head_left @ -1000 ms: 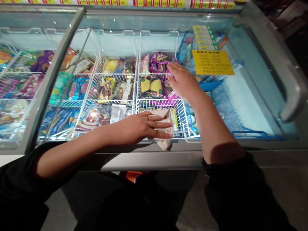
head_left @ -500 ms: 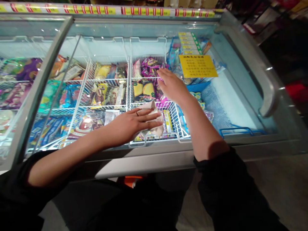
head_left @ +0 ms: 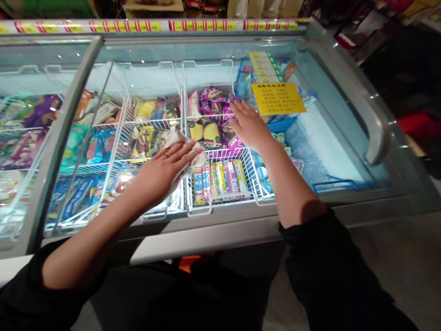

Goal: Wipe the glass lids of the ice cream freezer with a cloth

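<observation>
My left hand (head_left: 168, 166) lies with fingers stretched over a crumpled white cloth (head_left: 199, 158), holding it against the glass lid of a chest freezer. Part of the cloth is hidden under the palm and fingers. My right hand (head_left: 251, 127) rests flat on the glass, fingers extended, with nothing visible in it. Through the lid, purple ice cream packets (head_left: 214, 99) show in a wire basket beyond my right hand. Nearer me, a white wire basket (head_left: 255, 177) holds upright wrapped ice pops (head_left: 220, 179).
A yellow sign (head_left: 279, 98) is on the right, beside my right hand. The freezer's grey handle (head_left: 377, 142) curves along the right end. A metal lid frame (head_left: 70, 124) crosses at left. Price labels (head_left: 193, 25) line the far rim.
My left hand has slid the cloth left and away from me across the glass, uncovering the ice pops. My right hand stays at nearly the same spot. The view has shifted slightly.
</observation>
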Demonstrator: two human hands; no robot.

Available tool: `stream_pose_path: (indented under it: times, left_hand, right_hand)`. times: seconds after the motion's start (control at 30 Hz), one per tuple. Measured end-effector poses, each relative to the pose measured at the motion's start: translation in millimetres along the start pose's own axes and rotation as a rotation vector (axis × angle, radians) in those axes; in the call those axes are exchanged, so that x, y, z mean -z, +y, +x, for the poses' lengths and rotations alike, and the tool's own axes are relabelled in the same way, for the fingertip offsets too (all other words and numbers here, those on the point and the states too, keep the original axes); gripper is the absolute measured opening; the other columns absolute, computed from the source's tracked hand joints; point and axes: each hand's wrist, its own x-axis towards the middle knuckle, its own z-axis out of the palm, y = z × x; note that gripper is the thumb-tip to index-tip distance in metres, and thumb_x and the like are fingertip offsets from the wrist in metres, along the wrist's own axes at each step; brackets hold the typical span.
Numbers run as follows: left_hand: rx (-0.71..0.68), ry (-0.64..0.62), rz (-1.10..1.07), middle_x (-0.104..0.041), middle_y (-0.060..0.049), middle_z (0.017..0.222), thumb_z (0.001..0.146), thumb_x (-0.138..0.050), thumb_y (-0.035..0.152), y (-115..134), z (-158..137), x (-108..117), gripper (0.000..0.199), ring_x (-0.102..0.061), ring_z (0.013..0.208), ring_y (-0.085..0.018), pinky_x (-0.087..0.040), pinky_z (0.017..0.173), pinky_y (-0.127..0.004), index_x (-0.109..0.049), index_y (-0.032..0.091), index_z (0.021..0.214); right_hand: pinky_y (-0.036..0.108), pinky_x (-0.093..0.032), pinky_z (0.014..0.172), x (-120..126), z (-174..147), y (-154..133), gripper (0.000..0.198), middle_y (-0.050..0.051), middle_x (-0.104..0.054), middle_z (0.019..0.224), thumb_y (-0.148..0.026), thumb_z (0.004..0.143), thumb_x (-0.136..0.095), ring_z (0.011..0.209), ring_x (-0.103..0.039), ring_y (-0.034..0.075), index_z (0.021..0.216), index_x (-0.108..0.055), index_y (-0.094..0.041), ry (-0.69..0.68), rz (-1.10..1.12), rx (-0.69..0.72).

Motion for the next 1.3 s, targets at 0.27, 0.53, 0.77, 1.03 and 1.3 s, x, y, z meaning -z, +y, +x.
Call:
stream_pose_path:
  times: [0.27,0.53,0.77,1.03,1.3]
  left_hand:
    - [-0.107,-0.032,-0.012,-0.037,0.000,0.174,0.097,-0.046,0.008,8.7,-44.7,-7.2,0.076,-0.036,0.162,-0.028,-0.033,0.134,-0.051,-0.041,0.032,0.169]
    - [-0.137,-0.048,-0.034,-0.037,-0.002,0.174,0.091,-0.049,0.002,13.7,-40.4,-7.2,0.079,-0.034,0.163,-0.026,-0.032,0.134,-0.051,-0.045,0.028,0.166]
    - [0.140,0.049,-0.021,-0.034,-0.006,0.176,0.106,-0.040,0.015,0.2,-27.9,-5.0,0.066,-0.034,0.163,-0.030,-0.033,0.132,-0.055,-0.034,0.027,0.171]
    - [0.015,0.008,0.027,-0.029,-0.007,0.178,0.113,-0.037,0.025,24.3,-3.9,-16.7,0.058,-0.024,0.166,-0.026,-0.024,0.135,-0.050,-0.033,0.023,0.171]
    - [0.235,0.186,0.051,-0.037,-0.014,0.175,0.113,-0.038,0.035,-38.7,37.6,-18.4,0.061,-0.032,0.163,-0.034,-0.029,0.132,-0.055,-0.033,0.018,0.171]
  right_hand:
    - [0.062,-0.021,0.137,0.2,-21.9,-8.0,0.071,0.000,-0.034,0.178,-0.030,0.107,-0.043,0.166,-0.021,0.035,0.175,-0.024,-0.030,-0.008,0.027,0.009]
    - [0.062,-0.025,0.136,0.7,-27.2,-11.2,0.069,0.001,-0.034,0.178,-0.031,0.107,-0.042,0.166,-0.022,0.034,0.175,-0.027,-0.030,-0.008,0.030,-0.010]
    - [0.063,-0.022,0.136,-7.4,-14.8,-9.8,0.070,0.004,-0.039,0.175,-0.033,0.106,-0.041,0.166,-0.025,0.034,0.175,-0.026,-0.028,0.016,0.006,0.049]
    - [0.066,-0.019,0.135,-19.3,-12.2,-16.2,0.072,0.009,-0.033,0.178,-0.032,0.105,-0.038,0.166,-0.024,0.037,0.175,-0.025,-0.019,0.070,0.024,0.045]
    - [0.060,-0.023,0.136,-18.7,-10.3,-8.5,0.068,0.008,-0.035,0.177,-0.029,0.106,-0.031,0.165,-0.026,0.033,0.173,-0.032,-0.018,0.072,-0.012,0.061]
